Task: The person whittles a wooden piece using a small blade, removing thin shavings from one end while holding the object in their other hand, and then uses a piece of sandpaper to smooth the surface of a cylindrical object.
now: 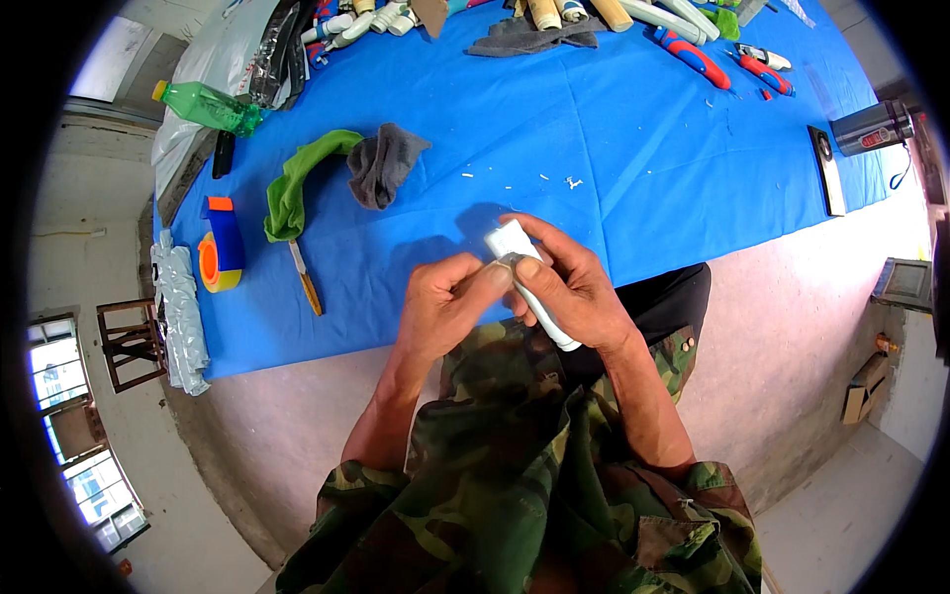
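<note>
Over the near edge of the blue-covered table, my right hand (579,292) is closed round a long white piece (512,240), plastic-looking, with a broad squared upper end and a narrower lower end. It is held at a tilt, the broad end toward the table. My left hand (442,297) is closed in a pinch against its left side. A small greyish bit shows between the thumbs, too small to name. Beyond my hands, white shavings (574,182) are scattered on the blue cloth (515,109).
To the left lie a green cloth (289,193), a grey cloth (384,168), a knife (308,282), tape rolls (220,265) and a green bottle (210,107). Red-and-blue tools (693,57) and several white pieces (683,18) lie at the back. A dark cup (869,129) lies far right.
</note>
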A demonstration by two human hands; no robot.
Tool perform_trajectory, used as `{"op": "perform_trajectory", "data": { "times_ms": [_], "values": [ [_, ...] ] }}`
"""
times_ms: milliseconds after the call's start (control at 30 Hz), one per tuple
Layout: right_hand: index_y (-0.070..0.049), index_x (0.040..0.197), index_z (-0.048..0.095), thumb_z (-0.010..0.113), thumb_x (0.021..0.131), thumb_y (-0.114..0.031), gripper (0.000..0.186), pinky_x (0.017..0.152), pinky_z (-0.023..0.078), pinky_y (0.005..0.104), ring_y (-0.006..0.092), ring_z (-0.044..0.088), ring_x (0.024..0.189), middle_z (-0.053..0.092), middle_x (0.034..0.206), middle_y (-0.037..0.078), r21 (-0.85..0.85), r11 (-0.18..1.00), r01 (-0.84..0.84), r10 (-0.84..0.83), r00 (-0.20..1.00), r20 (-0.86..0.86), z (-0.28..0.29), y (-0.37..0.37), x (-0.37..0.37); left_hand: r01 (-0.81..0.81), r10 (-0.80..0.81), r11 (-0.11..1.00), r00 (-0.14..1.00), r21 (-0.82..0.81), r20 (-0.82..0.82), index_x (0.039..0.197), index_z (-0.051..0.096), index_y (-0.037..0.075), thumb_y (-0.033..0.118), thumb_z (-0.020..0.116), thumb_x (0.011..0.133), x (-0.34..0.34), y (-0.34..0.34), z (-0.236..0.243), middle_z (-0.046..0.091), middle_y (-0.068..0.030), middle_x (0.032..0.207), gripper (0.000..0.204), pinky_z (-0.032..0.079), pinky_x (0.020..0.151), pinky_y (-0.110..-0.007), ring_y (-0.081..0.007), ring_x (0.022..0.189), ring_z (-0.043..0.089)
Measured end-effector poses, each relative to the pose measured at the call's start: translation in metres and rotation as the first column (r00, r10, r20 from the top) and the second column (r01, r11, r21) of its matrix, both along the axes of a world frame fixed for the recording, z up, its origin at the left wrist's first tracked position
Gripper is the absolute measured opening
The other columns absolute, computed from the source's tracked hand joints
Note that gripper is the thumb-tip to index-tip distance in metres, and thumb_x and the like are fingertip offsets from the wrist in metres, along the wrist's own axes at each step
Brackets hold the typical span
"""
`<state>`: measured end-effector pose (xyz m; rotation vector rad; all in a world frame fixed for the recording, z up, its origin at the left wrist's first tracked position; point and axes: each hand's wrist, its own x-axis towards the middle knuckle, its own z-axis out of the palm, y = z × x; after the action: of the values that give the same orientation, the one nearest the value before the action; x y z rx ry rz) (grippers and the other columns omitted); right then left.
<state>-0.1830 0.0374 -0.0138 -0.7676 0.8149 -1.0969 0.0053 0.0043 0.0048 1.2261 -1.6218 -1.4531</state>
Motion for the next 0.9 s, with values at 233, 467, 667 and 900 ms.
{"op": "perform_trajectory", "data": {
  "times_ms": [233,467,667,900],
  "values": [
    [-0.007,0.149,0.049,0.062,0.106,-0.026,0.049,0.063,0.052,0.0245,0.0082,0.061,0.075,0.063,0.089,0.003,0.020,1.000,-0.004,0.004,1.000,-0.002,0.003,0.001,0.002,0.028,-0.031,0.999,0.997,0.035,0.068,0.077,0.066,-0.001,0.016,0.069,0.100,0.006,-0.006,0.009,0.063,-0.0013,0.068,0.029,0.041,0.053,-0.024,-0.0038,0.062,0.054],
    [-0.007,0.158,0.037,0.055,0.108,-0.024,0.056,0.067,0.050,0.0252,0.0090,0.059,0.077,0.061,0.088,0.002,-0.039,0.999,0.008,-0.007,1.000,0.012,-0.004,0.003,0.002,0.105,-0.095,0.984,0.993,0.147,-0.075,0.086,0.069,-0.008,0.009,0.063,0.102,-0.002,-0.001,0.014,0.074,-0.0104,0.081,0.023,0.056,0.065,-0.029,-0.0138,0.073,0.070],
    [-0.007,0.159,0.036,0.054,0.108,-0.026,0.057,0.067,0.050,0.0252,0.0087,0.057,0.075,0.060,0.087,0.002,-0.009,0.999,-0.037,0.037,0.999,-0.004,-0.003,0.004,-0.004,0.112,-0.107,0.982,0.994,0.154,-0.040,0.086,0.068,-0.007,0.008,0.063,0.102,-0.006,-0.003,0.017,0.074,-0.0108,0.081,0.023,0.056,0.067,-0.029,-0.0134,0.073,0.070],
    [-0.007,0.156,0.041,0.055,0.108,-0.028,0.054,0.065,0.050,0.0248,0.0082,0.058,0.075,0.060,0.087,0.002,-0.015,1.000,-0.006,0.006,1.000,-0.003,-0.006,0.002,0.001,0.033,-0.027,0.997,0.996,0.065,-0.087,0.076,0.065,0.002,0.023,0.069,0.101,-0.006,-0.002,0.001,0.054,0.0032,0.059,0.032,0.031,0.044,-0.024,-0.0018,0.051,0.044]
  ]
}}
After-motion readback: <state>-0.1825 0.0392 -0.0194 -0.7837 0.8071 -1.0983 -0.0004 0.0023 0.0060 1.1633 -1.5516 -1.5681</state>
